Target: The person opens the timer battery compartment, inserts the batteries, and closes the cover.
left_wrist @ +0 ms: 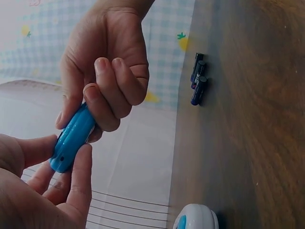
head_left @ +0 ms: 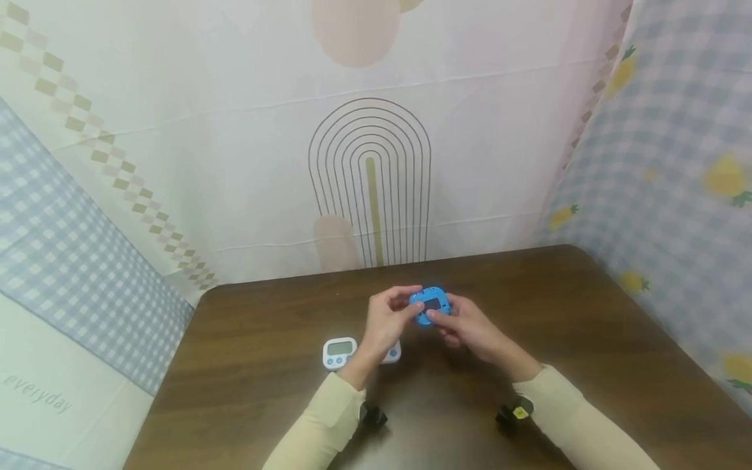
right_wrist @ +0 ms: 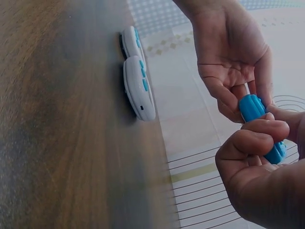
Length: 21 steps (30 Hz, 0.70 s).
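A small blue timer (head_left: 430, 305) with a dark screen is held just above the brown table (head_left: 587, 339), between both hands. My left hand (head_left: 405, 312) pinches its left side and my right hand (head_left: 443, 318) pinches its right side, thumb on the front. In the left wrist view the blue timer (left_wrist: 72, 138) shows edge-on, with the right hand (left_wrist: 102, 81) curled over its top and the left hand (left_wrist: 52, 186) below. In the right wrist view the blue timer (right_wrist: 257, 119) sits between the left hand (right_wrist: 233, 67) and the right hand (right_wrist: 257, 162).
Two white timers (head_left: 339, 353) (head_left: 392, 353) with blue buttons lie side by side on the table, below my left hand, and show again as white timers (right_wrist: 139, 88). A few dark batteries (left_wrist: 198, 78) lie on the wood. Patterned cloth backdrops (head_left: 370, 130) hang around the table.
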Available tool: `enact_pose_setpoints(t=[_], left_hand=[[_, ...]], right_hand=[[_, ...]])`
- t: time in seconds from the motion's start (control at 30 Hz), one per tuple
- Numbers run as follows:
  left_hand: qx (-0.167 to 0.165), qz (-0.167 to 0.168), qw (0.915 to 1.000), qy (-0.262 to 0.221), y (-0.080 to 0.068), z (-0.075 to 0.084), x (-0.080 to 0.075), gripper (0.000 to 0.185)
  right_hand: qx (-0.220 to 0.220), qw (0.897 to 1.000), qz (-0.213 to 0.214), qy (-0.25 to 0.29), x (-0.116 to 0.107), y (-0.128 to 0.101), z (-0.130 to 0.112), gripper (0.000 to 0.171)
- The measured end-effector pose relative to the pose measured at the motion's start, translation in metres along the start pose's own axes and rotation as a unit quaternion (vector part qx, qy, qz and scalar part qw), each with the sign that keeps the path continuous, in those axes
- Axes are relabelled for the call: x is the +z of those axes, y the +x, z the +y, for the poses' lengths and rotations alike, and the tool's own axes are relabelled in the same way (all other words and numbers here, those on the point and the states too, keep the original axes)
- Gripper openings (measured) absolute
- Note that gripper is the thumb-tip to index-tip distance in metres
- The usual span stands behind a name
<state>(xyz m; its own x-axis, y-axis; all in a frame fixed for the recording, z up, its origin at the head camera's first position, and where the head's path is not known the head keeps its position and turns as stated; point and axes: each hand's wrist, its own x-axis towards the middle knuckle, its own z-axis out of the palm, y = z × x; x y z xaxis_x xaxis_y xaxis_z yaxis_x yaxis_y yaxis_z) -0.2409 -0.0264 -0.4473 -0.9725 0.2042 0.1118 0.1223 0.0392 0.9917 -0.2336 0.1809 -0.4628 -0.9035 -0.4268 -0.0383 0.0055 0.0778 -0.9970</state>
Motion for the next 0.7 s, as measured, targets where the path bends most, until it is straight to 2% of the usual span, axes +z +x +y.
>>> enact_pose_setpoints(t=[0.2, 0.7], left_hand=[[0.005, -0.012, 0.9999, -0.005, 0.0006, -0.0004, 0.0014, 0.026], [-0.001, -0.006, 1.0, 0.008, -0.001, -0.0011, 0.0041, 0.024]], right_hand=[[0.0, 1.0, -0.007, 0.006, -0.0012, -0.0031, -0.0009, 0.034], [0.01, 1.0, -0.018, 0.015, -0.0005, -0.0057, -0.0001, 0.039]])
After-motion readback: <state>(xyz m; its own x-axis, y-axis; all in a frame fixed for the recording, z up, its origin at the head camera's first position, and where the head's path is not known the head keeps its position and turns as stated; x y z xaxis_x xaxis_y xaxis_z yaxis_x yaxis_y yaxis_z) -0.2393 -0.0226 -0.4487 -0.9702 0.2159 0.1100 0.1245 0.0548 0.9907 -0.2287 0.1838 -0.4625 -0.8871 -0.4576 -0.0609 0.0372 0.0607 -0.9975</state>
